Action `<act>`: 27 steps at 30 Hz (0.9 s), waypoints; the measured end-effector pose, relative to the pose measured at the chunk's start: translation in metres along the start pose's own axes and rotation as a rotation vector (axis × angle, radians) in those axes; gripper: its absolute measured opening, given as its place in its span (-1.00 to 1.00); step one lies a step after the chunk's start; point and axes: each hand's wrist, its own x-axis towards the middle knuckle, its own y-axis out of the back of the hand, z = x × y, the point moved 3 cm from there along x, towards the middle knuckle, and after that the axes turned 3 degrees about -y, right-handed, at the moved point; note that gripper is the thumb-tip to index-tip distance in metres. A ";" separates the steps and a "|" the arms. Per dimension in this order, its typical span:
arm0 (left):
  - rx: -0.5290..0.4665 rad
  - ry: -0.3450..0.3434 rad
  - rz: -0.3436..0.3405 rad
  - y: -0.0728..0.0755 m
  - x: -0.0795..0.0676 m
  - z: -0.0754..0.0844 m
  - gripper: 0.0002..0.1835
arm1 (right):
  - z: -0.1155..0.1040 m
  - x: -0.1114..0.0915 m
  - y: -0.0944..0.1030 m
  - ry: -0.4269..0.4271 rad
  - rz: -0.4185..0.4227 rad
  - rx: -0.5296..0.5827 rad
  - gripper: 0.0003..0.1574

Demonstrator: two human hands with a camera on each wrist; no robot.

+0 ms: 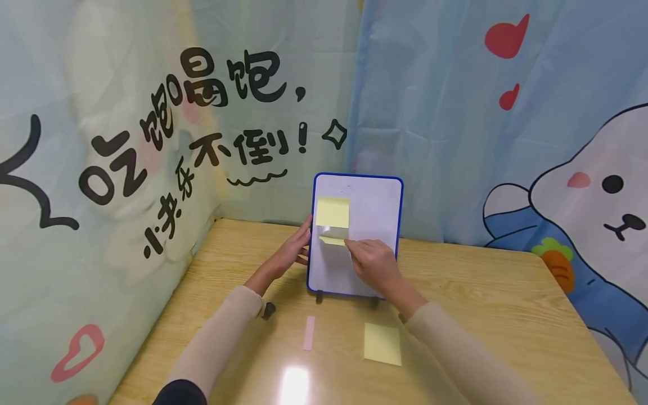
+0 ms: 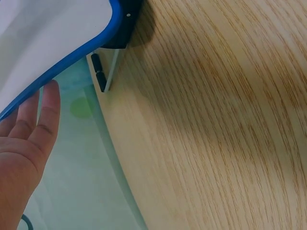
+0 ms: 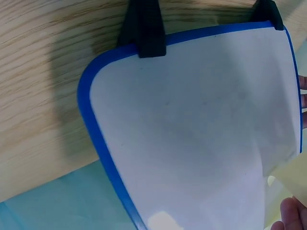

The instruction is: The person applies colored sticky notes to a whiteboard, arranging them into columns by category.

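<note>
A small whiteboard (image 1: 374,214) with a blue frame stands upright on the table. One yellow sticky note (image 1: 332,212) is on its upper left part. Just below it, my right hand (image 1: 374,263) pinches the right end of a second yellow note (image 1: 331,241), which tilts out from the board and shows nearly edge-on. In the right wrist view, the pinched note (image 3: 291,175) and some fingertips (image 3: 290,213) show at the lower right. My left hand (image 1: 292,250) touches the board's left edge; in the left wrist view its fingers (image 2: 48,108) extend behind the blue rim.
Dark stand feet (image 3: 152,28) hold the board's lower edge. Nearer on the wooden table (image 1: 455,315) lie a pink strip (image 1: 309,333) and another yellow sticky note (image 1: 382,344). A small dark object (image 1: 269,310) is beside the left sleeve. Printed curtains (image 1: 430,112) hang behind and left.
</note>
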 end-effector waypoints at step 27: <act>0.027 -0.061 0.050 0.000 0.001 0.000 -0.35 | -0.010 -0.018 -0.024 0.044 -0.069 0.011 -0.74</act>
